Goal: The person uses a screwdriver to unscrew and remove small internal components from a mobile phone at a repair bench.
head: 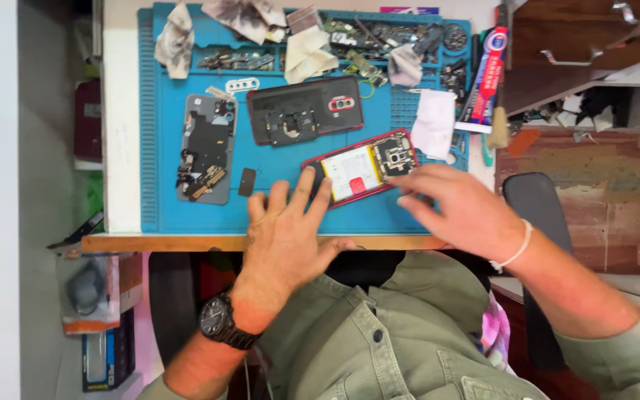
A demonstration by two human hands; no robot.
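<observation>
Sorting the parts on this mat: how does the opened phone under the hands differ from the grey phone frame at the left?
The opened phone has a red rim and a pale battery; the grey phone frame shows none. The opened phone lies slanted, the grey frame nearly upright in the picture. The left hand touches the opened phone and the right hand is close by it; the grey frame lies untouched. Both rest on the blue mat.

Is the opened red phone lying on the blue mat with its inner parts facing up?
Yes, the opened red phone lies flat on the blue mat, its battery and circuit board showing upward.
</observation>
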